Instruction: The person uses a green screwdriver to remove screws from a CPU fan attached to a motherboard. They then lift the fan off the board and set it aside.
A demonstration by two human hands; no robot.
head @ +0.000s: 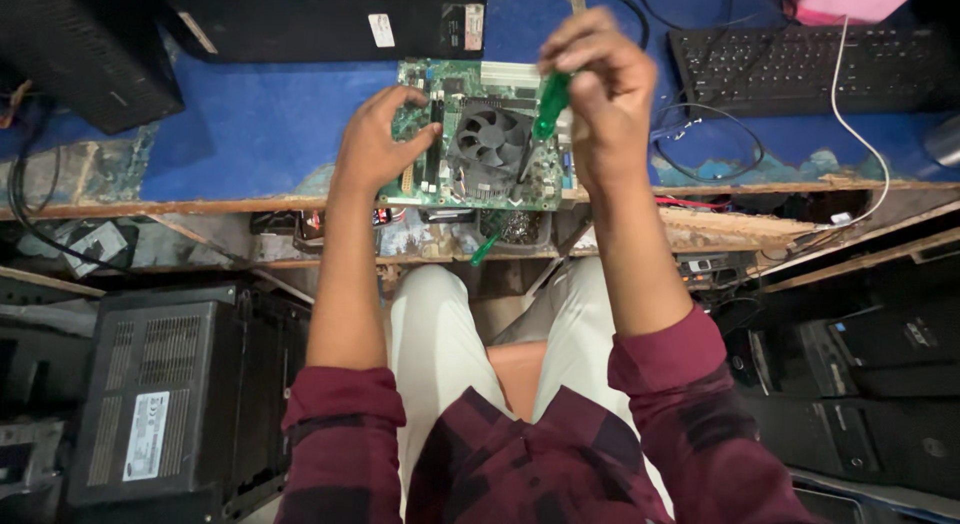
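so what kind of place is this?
Likely a computer repair bench: a bare motherboard under the hands, a screwdriver in the right hand, and a keyboard and computer cases around.

Even, fairly bright light from above falls on the blue bench top [260,124], with only soft shadows. Under the bench, the black cases [160,404] sink into dimness. The raised right hand [600,79] is slightly blurred. Straight edges bow near the corners, a wide-lens distortion. No harsh glare.
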